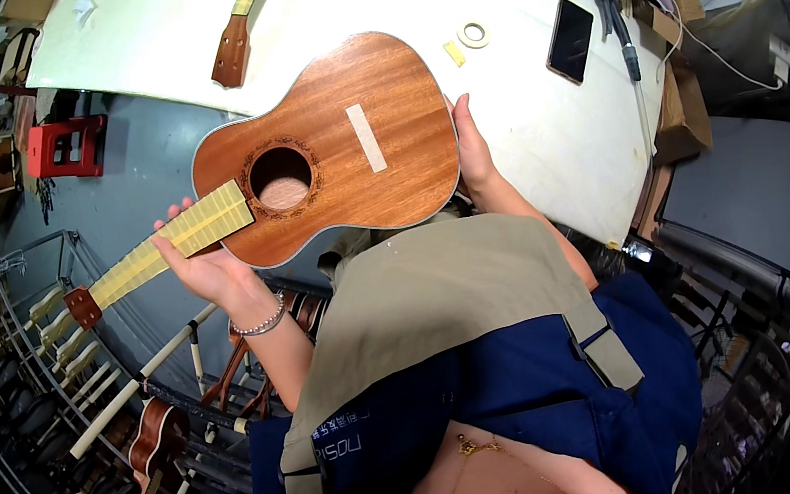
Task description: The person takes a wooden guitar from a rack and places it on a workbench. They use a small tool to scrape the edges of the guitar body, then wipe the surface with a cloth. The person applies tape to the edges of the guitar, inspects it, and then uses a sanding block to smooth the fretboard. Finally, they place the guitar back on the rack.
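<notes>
a little brown guitar (334,159), held at both ends
the left hand (214,272) grasps the taped neck (200,224); the right hand (475,157) holds the round end (424,132). the guitar is at the white table (544,155)'s near edge.

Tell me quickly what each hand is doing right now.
Left hand: holding the ukulele by its taped neck, close to the body.
Right hand: holding the ukulele's rounded end; its fingers are mostly hidden.
</notes>
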`<state>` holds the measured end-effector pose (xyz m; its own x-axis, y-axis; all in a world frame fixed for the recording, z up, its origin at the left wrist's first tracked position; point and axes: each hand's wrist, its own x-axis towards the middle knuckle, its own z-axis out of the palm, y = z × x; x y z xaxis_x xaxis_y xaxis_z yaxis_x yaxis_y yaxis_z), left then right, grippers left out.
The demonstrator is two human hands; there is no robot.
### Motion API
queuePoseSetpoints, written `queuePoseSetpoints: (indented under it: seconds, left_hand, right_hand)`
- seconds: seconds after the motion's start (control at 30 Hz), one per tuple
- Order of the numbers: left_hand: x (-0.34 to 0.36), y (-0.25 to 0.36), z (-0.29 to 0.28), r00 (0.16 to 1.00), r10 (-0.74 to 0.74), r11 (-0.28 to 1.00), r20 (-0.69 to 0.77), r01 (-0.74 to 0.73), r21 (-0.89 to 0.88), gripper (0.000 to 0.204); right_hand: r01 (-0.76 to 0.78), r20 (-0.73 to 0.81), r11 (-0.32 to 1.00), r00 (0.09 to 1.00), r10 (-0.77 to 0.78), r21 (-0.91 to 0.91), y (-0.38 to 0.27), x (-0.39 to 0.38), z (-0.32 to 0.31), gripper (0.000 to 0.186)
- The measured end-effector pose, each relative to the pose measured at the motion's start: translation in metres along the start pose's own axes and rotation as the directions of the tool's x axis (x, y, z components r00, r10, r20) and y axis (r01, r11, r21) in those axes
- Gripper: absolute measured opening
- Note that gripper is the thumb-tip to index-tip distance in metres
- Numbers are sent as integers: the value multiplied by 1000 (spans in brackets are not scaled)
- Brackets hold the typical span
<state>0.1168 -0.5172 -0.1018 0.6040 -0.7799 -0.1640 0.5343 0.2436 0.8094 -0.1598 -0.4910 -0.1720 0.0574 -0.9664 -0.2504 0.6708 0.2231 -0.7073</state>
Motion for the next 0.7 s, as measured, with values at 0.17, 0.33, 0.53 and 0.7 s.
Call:
queuePoseSetpoints:
  seconds: [0.17,0.33,0.53,0.7]
  left_hand:
    - [4,3,-6,1000,9,1000,-12,-9,26,24]
    - [12,3,-11,994,-55,997,-95,60,47,25]
    - [23,6,-29,988,-150,988,-40,151,34,35]
    - [18,9,-22,988,-155,985,17,153,82,39]
  right_hand:
    - [-15,-74,996,997,9,-83,3,-1,3,61]
    - [-26,26,988,999,30,-150,-8,0,13,65]
    - [-72,15,973,997,78,-220,-15,-2,19,68]
    - [-199,-192,966,967,165,-168,-23,-10,27,70]
